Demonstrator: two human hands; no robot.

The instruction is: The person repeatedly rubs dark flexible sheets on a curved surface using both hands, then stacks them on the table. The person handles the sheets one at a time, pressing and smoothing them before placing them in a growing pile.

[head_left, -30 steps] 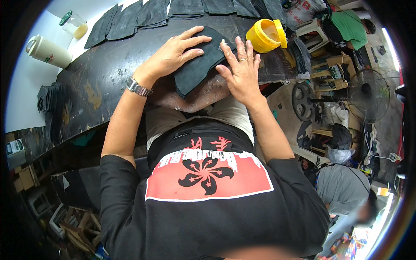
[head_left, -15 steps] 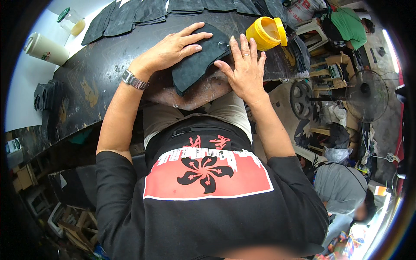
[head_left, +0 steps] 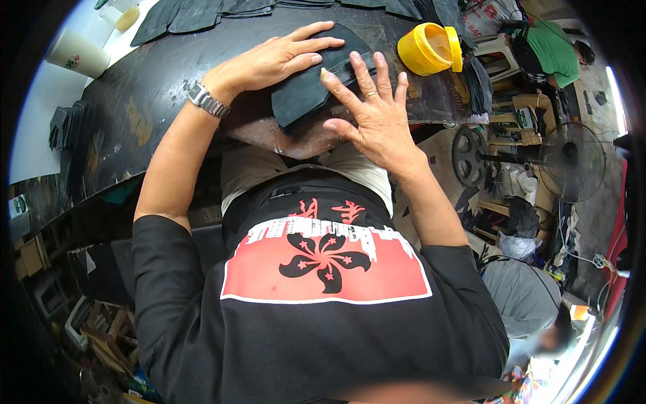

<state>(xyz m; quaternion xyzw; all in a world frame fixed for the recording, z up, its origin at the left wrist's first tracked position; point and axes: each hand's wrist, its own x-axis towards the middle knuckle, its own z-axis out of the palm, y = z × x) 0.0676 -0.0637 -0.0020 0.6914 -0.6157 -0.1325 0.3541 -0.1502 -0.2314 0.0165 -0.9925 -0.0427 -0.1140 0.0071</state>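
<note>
A black, leather-like piece [head_left: 301, 98] with a rounded far end lies on the worn dark table [head_left: 158, 87] in front of me. My left hand [head_left: 282, 62] rests across its left side, fingers stretched out and pressing nothing between them. Over the right edge of the piece, my right hand [head_left: 378, 118] is spread with fingers apart and holds nothing. Whether its fingertips touch the piece, I cannot tell. To the right of that hand sits an uncapped yellow plastic tub [head_left: 418, 54], with pale stuff visible inside its mouth.
Stacks of black cut pieces [head_left: 195, 16] line the table's far edge. Another black stack [head_left: 65, 126] sits at the left, near a pale tumbler [head_left: 79, 55] and a glass jar [head_left: 122, 13]. A standing fan [head_left: 572, 153] and two people are off to the right.
My right hand has drawn back slightly toward me, and its fingers have spread wider. The left hand stays on the black piece. The whole view has shifted a little.
</note>
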